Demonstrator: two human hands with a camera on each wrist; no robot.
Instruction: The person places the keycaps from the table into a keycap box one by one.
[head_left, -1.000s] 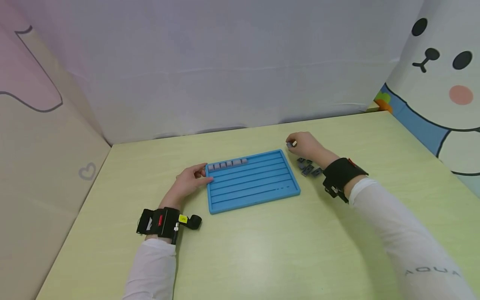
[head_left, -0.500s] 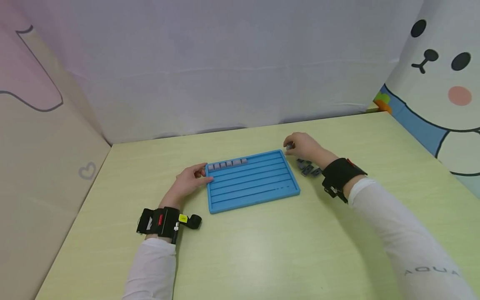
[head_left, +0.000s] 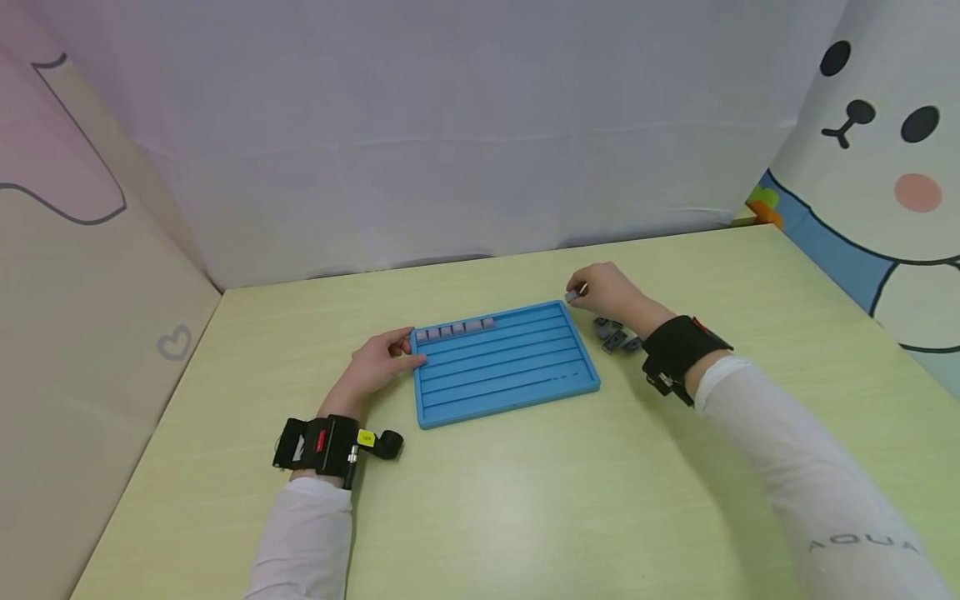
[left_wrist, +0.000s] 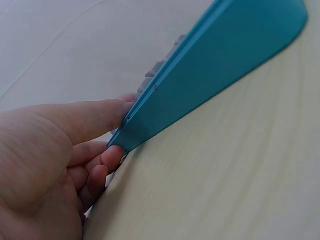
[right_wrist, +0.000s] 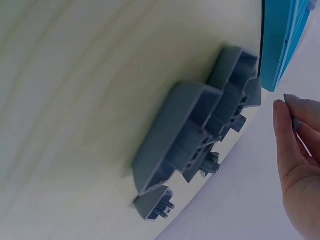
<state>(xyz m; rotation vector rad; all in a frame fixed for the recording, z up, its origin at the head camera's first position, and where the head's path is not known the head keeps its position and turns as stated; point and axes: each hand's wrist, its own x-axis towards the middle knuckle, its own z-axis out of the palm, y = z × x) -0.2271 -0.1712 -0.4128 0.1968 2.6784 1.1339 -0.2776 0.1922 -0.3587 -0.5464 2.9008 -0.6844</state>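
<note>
A blue ridged tray (head_left: 502,377) lies on the table, with a row of several grey keycaps (head_left: 455,328) in its top groove at the left end. My left hand (head_left: 372,364) grips the tray's upper left corner; in the left wrist view the thumb is over the rim and the fingertips are at the lower edge. Just above the tray's far right corner, my right hand (head_left: 609,288) pinches a grey keycap (head_left: 573,295) between thumb and fingers. In the right wrist view most of that keycap is hidden by the fingers.
Several loose grey keycaps (head_left: 615,340) lie right of the tray, some with their hollow undersides showing, as with the large keycap (right_wrist: 175,137) in the right wrist view. A pale curtain (head_left: 480,167) hangs behind the table's back edge.
My right hand has shifted slightly left with the pinched keycap, from right of the tray to its far right corner. The left hand and tray stay put.
</note>
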